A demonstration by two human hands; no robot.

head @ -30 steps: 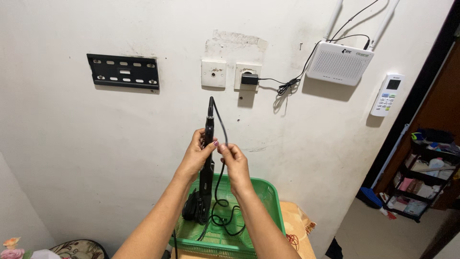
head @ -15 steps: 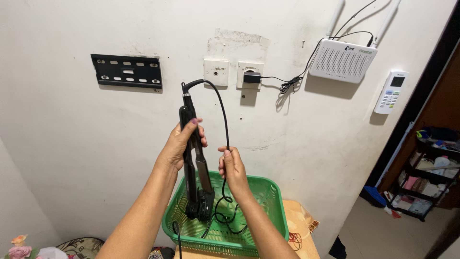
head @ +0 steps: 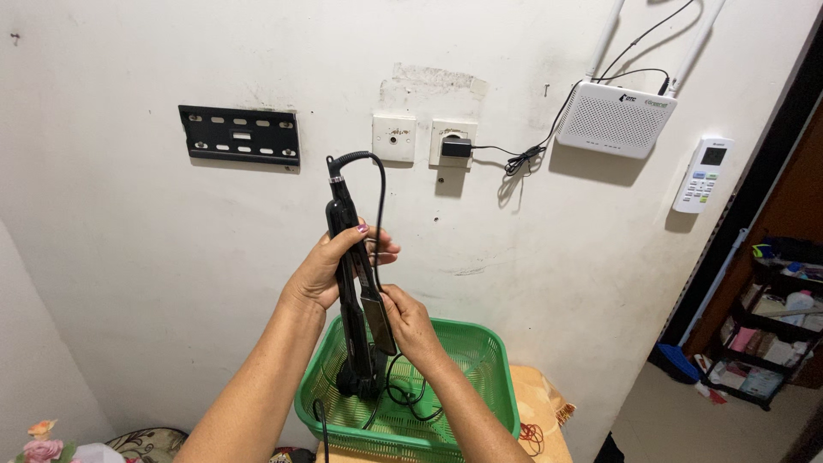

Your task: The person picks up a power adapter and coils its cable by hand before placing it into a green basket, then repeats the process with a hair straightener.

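Note:
I hold a black hair straightener (head: 345,214) upright over a green plastic basket (head: 493,369). My left hand (head: 330,267) grips its handle near the middle. Its black cord (head: 378,184) loops out of the top end and runs down alongside the body. My right hand (head: 403,321) is closed on that cord next to the lower plates. The rest of the cord lies coiled in the basket together with a black plug.
On the wall are a black mounting bracket (head: 241,135), a socket plate (head: 393,138), an outlet with a black adapter (head: 456,147), a white router (head: 615,118) and a white remote (head: 705,174). A shelf rack (head: 776,317) stands at the right.
My right hand has slid in along the cord and now presses it against the straightener's lower part. The cord loop at the top has become smaller.

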